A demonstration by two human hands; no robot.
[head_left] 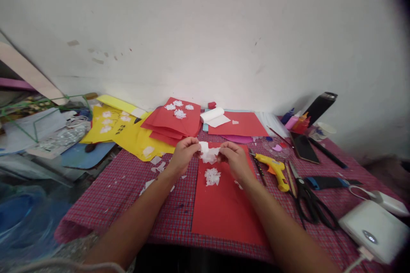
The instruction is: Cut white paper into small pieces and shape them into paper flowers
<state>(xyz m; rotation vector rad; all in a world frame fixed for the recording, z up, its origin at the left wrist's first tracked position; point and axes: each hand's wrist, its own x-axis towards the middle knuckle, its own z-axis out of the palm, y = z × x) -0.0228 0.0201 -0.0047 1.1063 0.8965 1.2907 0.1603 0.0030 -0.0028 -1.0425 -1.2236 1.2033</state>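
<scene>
My left hand (185,152) and my right hand (235,158) both pinch a small piece of white cut paper (209,154), held between them just above a red paper sheet (224,204). One finished white paper flower (212,176) lies on that red sheet, just below my hands. Both hands have their fingers closed on the white piece, the left at its left edge and the right at its right edge.
A yellow glue gun (274,169), black scissors (309,202), a blue-black cutter (323,182) and a white power bank (371,230) lie right. Red sheets with white flowers (177,120), yellow sheets (128,130) and a white paper roll (212,115) lie behind. White scraps (156,166) dot the checked cloth.
</scene>
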